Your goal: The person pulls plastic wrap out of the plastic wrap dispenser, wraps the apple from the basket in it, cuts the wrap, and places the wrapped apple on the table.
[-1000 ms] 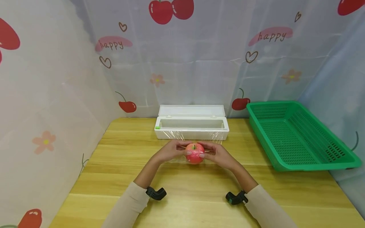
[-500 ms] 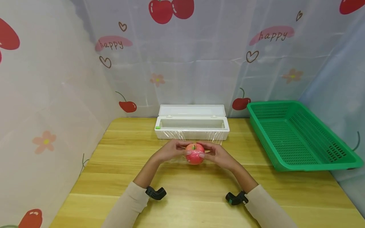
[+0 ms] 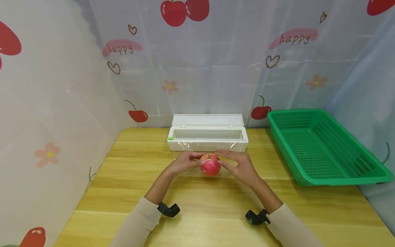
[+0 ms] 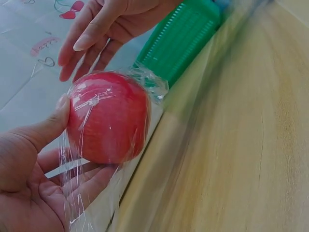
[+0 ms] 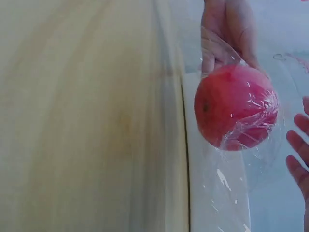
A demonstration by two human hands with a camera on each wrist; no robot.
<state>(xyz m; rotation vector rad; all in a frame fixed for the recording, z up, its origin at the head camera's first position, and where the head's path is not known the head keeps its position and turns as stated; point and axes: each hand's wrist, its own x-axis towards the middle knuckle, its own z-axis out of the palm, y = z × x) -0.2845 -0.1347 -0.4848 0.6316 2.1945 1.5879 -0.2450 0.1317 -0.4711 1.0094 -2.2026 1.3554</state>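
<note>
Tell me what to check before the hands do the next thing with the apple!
1. Left hand holds the apple: ok, thumb and fingers grip it through the wrap.
2. Right hand on the apple: not ok, its fingers are straight and apart from it.
3. Clear wrap covers the apple: ok on the sides seen; the whole way round, cannot tell.
4. Wrap cut free from the white box: cannot tell.
5. Green basket has room: ok, nothing shows inside.
</note>
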